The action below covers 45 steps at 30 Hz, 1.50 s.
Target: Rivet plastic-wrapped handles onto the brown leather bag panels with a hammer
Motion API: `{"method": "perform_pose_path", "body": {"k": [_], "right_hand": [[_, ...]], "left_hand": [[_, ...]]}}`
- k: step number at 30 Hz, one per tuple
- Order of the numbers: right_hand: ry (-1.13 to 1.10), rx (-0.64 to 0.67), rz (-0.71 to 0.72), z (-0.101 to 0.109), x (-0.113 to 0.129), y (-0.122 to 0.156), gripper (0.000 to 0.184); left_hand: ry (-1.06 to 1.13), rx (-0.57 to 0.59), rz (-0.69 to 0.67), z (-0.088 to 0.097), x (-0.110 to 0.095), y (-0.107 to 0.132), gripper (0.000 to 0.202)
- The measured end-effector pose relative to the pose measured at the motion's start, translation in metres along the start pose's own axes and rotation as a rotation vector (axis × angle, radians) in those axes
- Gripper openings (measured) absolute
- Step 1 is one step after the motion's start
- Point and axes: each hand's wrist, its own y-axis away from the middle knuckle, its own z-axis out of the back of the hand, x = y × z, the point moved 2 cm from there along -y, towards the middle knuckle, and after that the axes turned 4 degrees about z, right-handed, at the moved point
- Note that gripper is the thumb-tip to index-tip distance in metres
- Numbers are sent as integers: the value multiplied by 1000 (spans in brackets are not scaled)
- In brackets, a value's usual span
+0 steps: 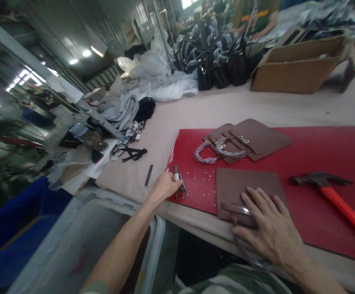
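At the left end of the red board, my left hand closes its fingers on a small metal punch. Other thin metal rods lie against those fingertips; their tips are partly hidden. My right hand rests palm down, fingers spread, on a brown leather panel. Beside its thumb is a brown strap with a shiny metal fitting, attached to the panel. Further back lie more brown panels with metal fittings and a plastic-wrapped handle.
A claw hammer with a red handle lies right of the panel. Small pale bits dot the board. Behind stand black bags and a cardboard box. A grey bin is below the table's left edge. Another person is at the back.
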Motion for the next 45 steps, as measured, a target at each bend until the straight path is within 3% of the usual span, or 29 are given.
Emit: {"method": "perform_pose_path", "body": {"k": [6,8,12,16,23,25,27,32,35,39,45], "right_hand": [[0,81,-51,7,5,1,89],[-20,91,-69,9,6,0,92],[-56,104,-88,12,8,-1,97],[-64,99,-83,14,9,0,97],[-71,122,-85,14,10,0,96],[-75,131,-94,15,10,0,96],[-85,139,-103,15,10,-1,97],[-103,138,-107,14,9,0,96],[-100,124,-108,14,9,0,97],[-97,141,-111,14,9,0,95],[-104,162,-125,14,9,-1,98]], "left_hand": [[25,48,28,1,14,-8,31],[257,91,84,-2,23,-10,25],[972,269,158,-5,29,0,27],[1411,418,71,-12,10,25,30],[1645,667,18,-60,-47,64,39],[1679,641,-7,-70,-59,67,41],[1668,542,-55,-76,-64,66,42],[1294,44,-230,-74,-59,60,37],[1078,-125,-292,-72,-57,64,28],[1051,-152,-382,-73,-60,74,25],[1073,-32,-476,-77,-48,69,35]]}}
